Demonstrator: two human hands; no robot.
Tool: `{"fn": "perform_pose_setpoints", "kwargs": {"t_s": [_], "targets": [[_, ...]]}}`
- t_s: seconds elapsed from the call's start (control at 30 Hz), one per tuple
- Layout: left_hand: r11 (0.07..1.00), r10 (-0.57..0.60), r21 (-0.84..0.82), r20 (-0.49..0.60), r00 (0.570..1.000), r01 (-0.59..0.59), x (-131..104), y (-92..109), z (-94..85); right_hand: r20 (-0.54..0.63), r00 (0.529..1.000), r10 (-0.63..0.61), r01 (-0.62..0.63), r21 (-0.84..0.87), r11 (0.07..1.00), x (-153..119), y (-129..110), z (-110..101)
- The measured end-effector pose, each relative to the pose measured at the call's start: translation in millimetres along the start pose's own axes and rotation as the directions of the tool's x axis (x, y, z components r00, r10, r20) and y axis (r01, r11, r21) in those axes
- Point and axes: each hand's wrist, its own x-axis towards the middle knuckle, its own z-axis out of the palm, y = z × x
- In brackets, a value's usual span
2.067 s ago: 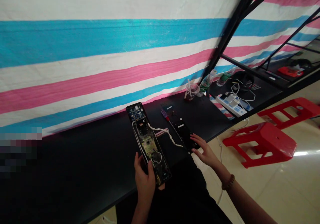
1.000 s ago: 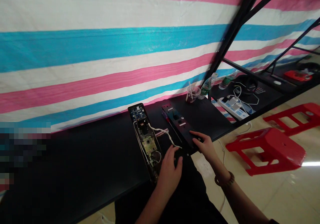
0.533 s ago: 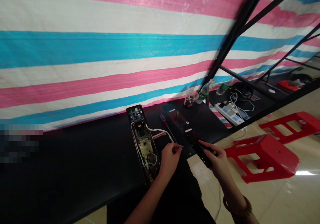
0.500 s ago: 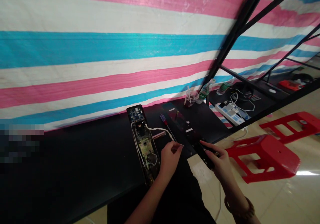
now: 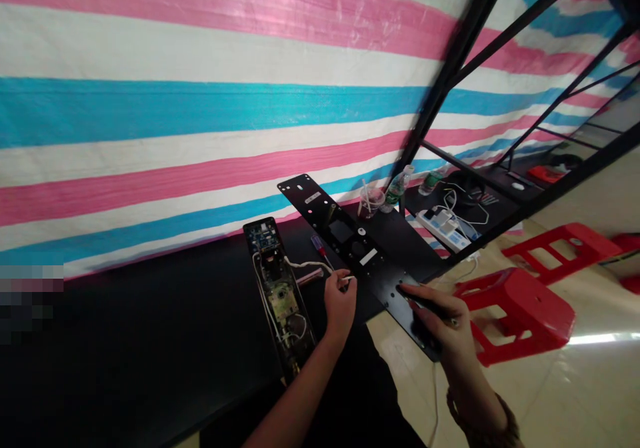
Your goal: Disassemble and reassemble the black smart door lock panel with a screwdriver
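Note:
On the black table lies a long narrow device housing (image 5: 283, 298), open, with a blue circuit board at its far end and metal parts below. A white cable (image 5: 306, 263) runs from it to my left hand (image 5: 341, 305), whose fingers pinch the cable near its end. My right hand (image 5: 445, 321) grips the near end of a long black plate (image 5: 350, 235) with holes and white labels, held tilted up off the table. A screwdriver (image 5: 320, 245) with a red and blue handle lies between housing and plate, beside a pinkish strip (image 5: 311, 276).
A plastic cup with a straw (image 5: 371, 203) and a bottle (image 5: 397, 189) stand at the back right. Past a black metal frame (image 5: 440, 91) is a white power strip (image 5: 443, 229) with cables. Red stools (image 5: 525, 311) are on the right; striped sheeting hangs behind.
The black plate has been lifted, its far end now higher and in front of the sheeting. My left hand has shifted slightly, still pinching the cable. The view has moved a little.

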Motion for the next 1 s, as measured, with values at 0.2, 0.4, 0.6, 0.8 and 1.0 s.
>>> {"fn": "perform_pose_setpoints", "kwargs": {"t_s": [0.2, 0.4, 0.6, 0.8, 1.0], "targets": [[0.992, -0.005, 0.128, -0.13, 0.992, 0.022, -5, -4, -8.7, -0.072, 0.997, 0.009, -0.009, -0.002, 1.0, 5, 7, -6], [0.987, -0.052, 0.142, -0.177, 0.983, 0.078, -9, -4, -19.3, -0.041, 0.998, 0.057, -0.057, -0.008, 0.998, -3, 17, 1], [0.991, -0.129, -0.029, -0.022, 0.991, 0.128, -3, 7, -14.1, 0.042, 0.999, -0.007, 0.01, -0.083, 0.997, -2, 11, 15], [0.9, -0.069, -0.432, 0.0, 0.998, 0.062, 2, 75, -49.7, 0.111, 0.988, -0.107, 0.112, -0.032, 0.993, -8, -2, 15], [0.675, -0.068, -0.734, -0.152, 0.986, -0.067, 18, 144, -127.5, 0.158, 0.944, -0.29, 0.283, 0.066, 0.957, -19, -25, 16]]}}
